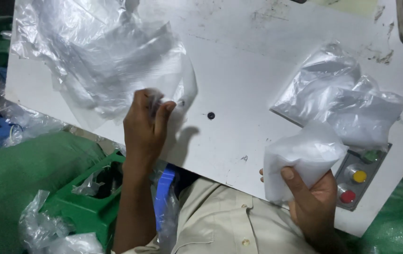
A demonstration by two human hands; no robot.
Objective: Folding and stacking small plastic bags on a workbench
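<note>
Closest to me is my right hand (310,195), fingers curled and thumb pressed across the front of a small white packet (300,157) that I grip from below, so most of the packet stands up above my thumb. Just past that grip, farther from me and touching the packet's top edge, lie two more filled clear bags (347,101) heaped on the white table (239,61). Right beside my right knuckles, on the outer side, sits a grey panel with a green button (372,155), a yellow button (359,176) and a red button (348,196) in a slanting row. My left hand (145,127) is raised over the near edge of the table, thumb and fingertips pinched together on a corner of thin clear plastic film (102,61); the fingers are blurred, so I cannot tell how many of them hold it. From that pinch the film spreads away from me and outward in a loose crumpled heap of empty bags. Between my two grips, on the bare table, is a small dark hole (211,115). Below my left forearm stands a green plastic crate (84,207), and a blue plastic piece (164,188) sits just inside it, beside my beige shirt (215,221).
</note>
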